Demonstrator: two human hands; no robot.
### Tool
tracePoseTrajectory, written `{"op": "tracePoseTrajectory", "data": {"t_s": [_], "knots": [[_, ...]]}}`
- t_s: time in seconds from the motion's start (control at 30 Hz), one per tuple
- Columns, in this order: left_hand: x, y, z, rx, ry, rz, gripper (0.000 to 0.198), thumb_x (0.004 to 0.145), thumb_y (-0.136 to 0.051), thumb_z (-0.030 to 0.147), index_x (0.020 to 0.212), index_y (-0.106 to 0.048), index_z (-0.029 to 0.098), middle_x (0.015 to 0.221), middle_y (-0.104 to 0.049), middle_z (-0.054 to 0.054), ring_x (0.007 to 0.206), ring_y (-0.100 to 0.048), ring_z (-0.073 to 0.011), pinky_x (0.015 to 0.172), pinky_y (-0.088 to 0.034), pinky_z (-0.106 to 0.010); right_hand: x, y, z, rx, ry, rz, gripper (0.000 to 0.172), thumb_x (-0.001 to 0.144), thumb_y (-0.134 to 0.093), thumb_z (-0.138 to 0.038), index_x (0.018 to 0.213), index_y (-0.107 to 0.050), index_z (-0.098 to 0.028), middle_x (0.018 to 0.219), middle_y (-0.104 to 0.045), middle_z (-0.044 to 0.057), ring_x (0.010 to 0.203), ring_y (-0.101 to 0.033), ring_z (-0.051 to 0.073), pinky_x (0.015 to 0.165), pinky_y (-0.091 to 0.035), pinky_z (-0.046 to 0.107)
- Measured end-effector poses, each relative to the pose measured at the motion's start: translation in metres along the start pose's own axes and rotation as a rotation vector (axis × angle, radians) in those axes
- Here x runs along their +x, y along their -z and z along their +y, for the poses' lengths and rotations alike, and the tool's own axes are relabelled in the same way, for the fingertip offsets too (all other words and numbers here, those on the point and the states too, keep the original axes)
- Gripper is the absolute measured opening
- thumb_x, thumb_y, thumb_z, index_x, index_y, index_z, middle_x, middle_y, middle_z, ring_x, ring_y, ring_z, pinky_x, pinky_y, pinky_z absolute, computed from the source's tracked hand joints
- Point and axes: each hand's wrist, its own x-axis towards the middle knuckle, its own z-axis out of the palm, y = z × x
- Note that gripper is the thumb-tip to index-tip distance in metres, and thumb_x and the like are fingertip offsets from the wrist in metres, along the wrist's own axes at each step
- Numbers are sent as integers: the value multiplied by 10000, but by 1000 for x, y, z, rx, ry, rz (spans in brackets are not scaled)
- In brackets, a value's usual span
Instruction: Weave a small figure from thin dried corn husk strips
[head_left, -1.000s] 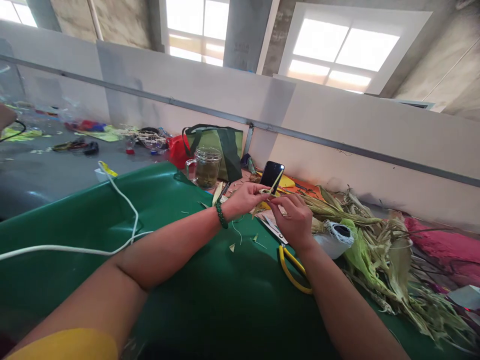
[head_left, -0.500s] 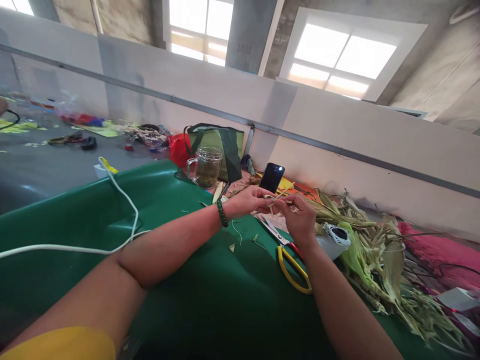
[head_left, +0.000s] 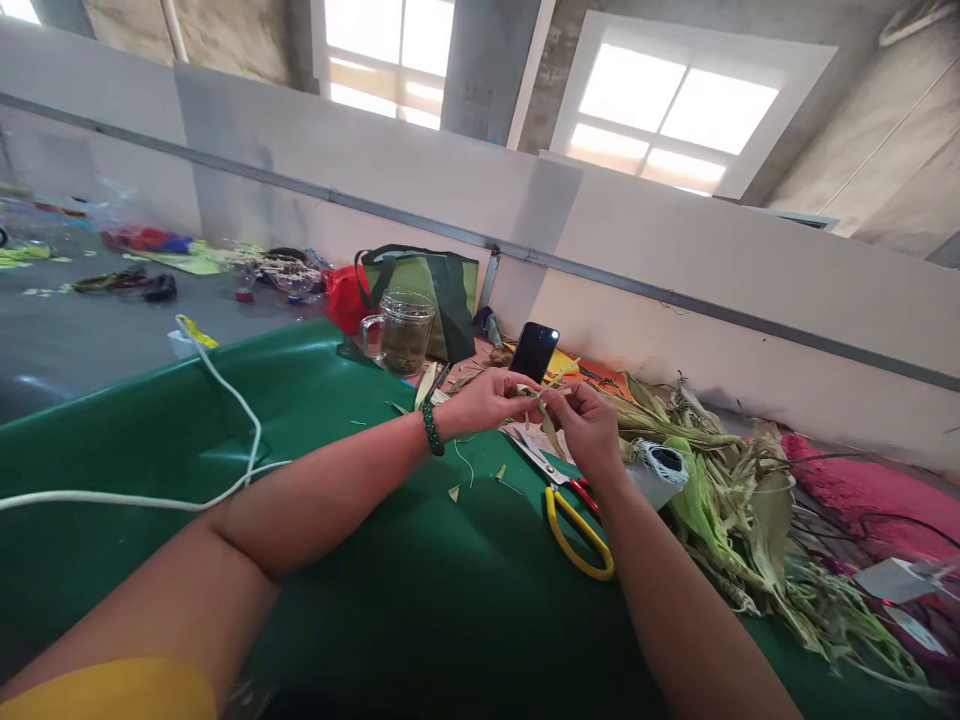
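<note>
Pinching one slim leaf strip point(head_left: 551, 432) (pale, drooping).

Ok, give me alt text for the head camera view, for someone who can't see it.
The left hand and right hand pinch a dried leaf strip between them above a green table cover. Yellow-handled scissors lie by the right wrist, a pile of leaves sits to the right, and a phone and glass mug stand behind.
</note>
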Motion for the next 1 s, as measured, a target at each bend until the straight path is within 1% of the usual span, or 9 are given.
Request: {"op": "tracePoseTrajectory", "data": {"t_s": [0.07, 0.13, 0.23, 0.3, 0.4, 0.57, 0.7, 0.8, 1.0], "knots": [[1, 2, 1, -104, 58, 20, 212, 713, -757, 202, 860, -659, 86, 627, -673, -28, 599, -611, -104, 623, -473, -225, 1, 1, -1, 116, -32, -17, 353, 750, -629, -545, 721, -531, -207, 524, -604, -34, 430, -552, 120, 450, -473, 253], [2, 6, 4, -235, 124, 47, 102, 745, -706, 134, 803, -642, 81, 612, -657, -26, 585, -608, -92, 627, -473, -217, 1, 3, -3, 111, 65, -12, 260, 784, -629, -465, 802, -560, -215, 617, -673, -9, 537, -637, 147, 529, -529, 277], [2, 10, 9, -380, 198, 64, 62, 759, -630, 49, 703, -615, 71, 571, -619, -17, 543, -580, -66, 608, -458, -195, -3, 6, -6, -116, 384, -39, 117, 815, -625, -280, 916, -654, -227, 856, -736, 42, 786, -697, 173, 677, -562, 300], [2, 11, 10, -397, 220, 41, 94, 757, -609, 35, 670, -604, 69, 545, -596, -11, 523, -565, -61, 593, -449, -193, -7, 7, -7, -270, 591, -83, 143, 838, -597, -223, 937, -699, -243, 924, -735, 49, 839, -695, 176, 723, -565, 309], [1, 9, 10, -289, 182, -13, 48, 759, -622, 71, 711, -621, 72, 540, -600, -10, 517, -563, -73, 570, -440, -200, -10, 7, -7, -382, 748, -102, 159, 848, -603, -212, 949, -718, -254, 897, -730, 43, 809, -692, 178, 730, -568, 319], [0, 0, 7, 57, -17, 58, 85, 758, -638, 130, 834, -637, 90, 557, -624, 2, 513, -558, -81, 514, -414, -181, -15, 3, -8, -536, 805, 68, 204, 862, -566, -181, 982, -711, -260, 852, -663, 53, 777, -647, 176, 689, -550, 323], [0, -10, -4, 279, -161, 173, 72, 722, -585, 76, 766, -641, 89, 560, -624, 3, 508, -527, -68, 484, -397, -152, -18, -2, -8, -658, 764, 125, 264, 868, -494, -151, 1012, -701, -226, 812, -640, 60, 737, -618, 177, 660, -526, 318], [1, -15, -11, 361, -193, 202, 123, 699, -551, 55, 764, -648, 96, 564, -623, 12, 495, -503, -61, 453, -359, -140, -16, -5, -8, -548, 573, 131, 168, 862, -542, -237, 912, -701, -215, 758, -649, 41, 648, -601, 160, 601, -518, 301], [1, -12, -6, 136, -88, 141, 67, 769, -540, 106, 758, -606, 98, 573, -630, -7, 526, -551, -77, 523, -436, -168, -13, -7, -6, -157, 275, 88, 163, 759, -678, -306, 883, -670, -199, 850, -708, 43, 728, -660, 164, 674, -549, 315]]}}
